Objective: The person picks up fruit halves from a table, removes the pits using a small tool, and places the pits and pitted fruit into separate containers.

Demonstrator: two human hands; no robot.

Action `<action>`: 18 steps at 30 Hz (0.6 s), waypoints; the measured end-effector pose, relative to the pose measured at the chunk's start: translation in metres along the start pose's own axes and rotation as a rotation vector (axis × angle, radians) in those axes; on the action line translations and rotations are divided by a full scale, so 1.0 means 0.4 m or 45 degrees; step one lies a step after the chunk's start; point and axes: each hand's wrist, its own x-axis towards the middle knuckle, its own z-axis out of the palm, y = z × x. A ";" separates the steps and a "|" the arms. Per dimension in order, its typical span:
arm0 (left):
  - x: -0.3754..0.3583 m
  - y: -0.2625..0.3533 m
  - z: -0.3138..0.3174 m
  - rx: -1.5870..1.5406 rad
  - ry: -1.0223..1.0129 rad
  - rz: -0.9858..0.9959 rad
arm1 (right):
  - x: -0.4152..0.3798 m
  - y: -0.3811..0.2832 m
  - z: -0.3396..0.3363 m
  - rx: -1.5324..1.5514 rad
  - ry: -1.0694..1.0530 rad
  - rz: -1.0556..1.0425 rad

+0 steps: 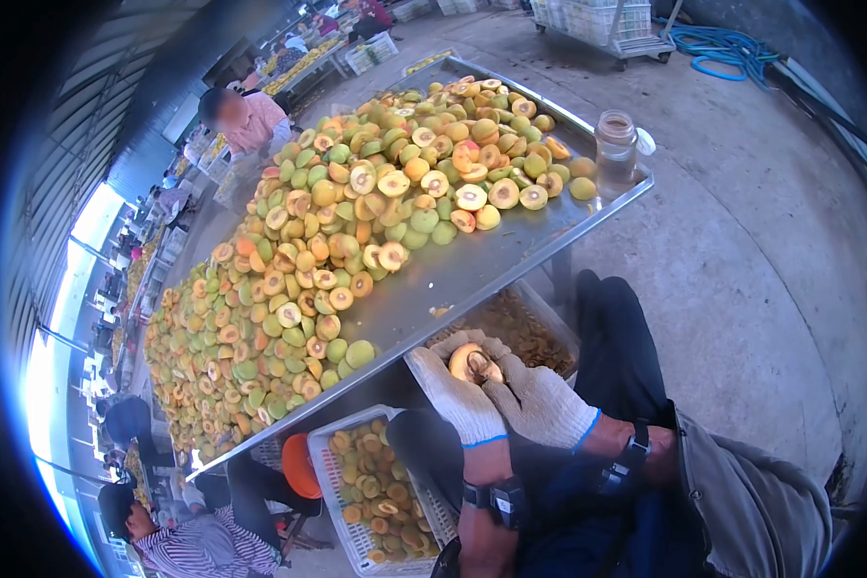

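Observation:
My left hand, in a whitish knit glove with a blue cuff edge, is closed around a halved peach with its cut face up. My right hand, gloved alike, presses in from the side, fingers curled with their tips at the pit hollow. A dark curved line shows in that hollow; what the right fingers grip is hidden. Both hands are just off the near edge of a metal table, above a bin of brown scraps. A large heap of halved peaches covers much of the table.
A clear jar stands at the table's right corner. Below are a white crate of peach halves and an orange basin. One person works across the table, another sits lower left. Blue hose lies behind.

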 end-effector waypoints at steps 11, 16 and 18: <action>-0.007 0.022 0.015 0.136 0.061 -0.029 | 0.004 -0.004 -0.019 -0.007 -0.093 -0.042; 0.019 -0.002 -0.004 0.376 0.047 0.076 | 0.007 0.021 -0.012 0.004 -0.177 0.032; 0.023 -0.006 -0.010 0.338 0.041 0.076 | 0.003 0.016 -0.017 0.020 -0.156 0.009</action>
